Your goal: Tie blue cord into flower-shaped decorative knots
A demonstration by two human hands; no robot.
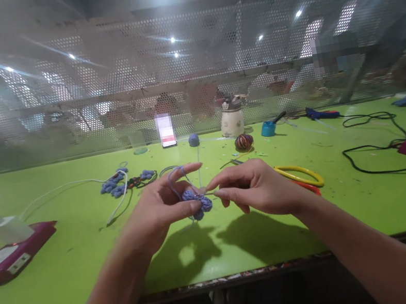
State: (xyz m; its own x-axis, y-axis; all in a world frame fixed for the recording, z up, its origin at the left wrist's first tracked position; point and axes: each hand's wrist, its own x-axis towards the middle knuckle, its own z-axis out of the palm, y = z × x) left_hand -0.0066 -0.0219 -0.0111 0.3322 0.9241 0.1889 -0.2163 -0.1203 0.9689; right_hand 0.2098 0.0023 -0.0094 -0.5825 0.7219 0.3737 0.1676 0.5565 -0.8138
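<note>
Between thumb and fingers, my left hand point(167, 197) pinches a small piece of purple-blue crochet point(198, 202) above the table. Yarn loops round the raised left index finger. My right hand point(251, 188) is closed in a pinch on a thin crochet hook point(210, 193), its tip at the crochet piece; most of the hook is hidden by the fingers. A strand runs back from the work toward a purple-blue yarn ball point(193, 140) at the far side. Finished-looking purple-blue crochet pieces point(114, 183) lie to the left of my left hand.
On the green table point(101, 264) stand a lit phone point(166, 131), a pale jug point(231, 118) and a multicoloured yarn ball point(244, 142). Yellow scissor-like handles point(301, 175) lie by my right wrist. Purple power strips point(20, 252) with cables flank both sides. A perforated screen point(114, 73) rises behind.
</note>
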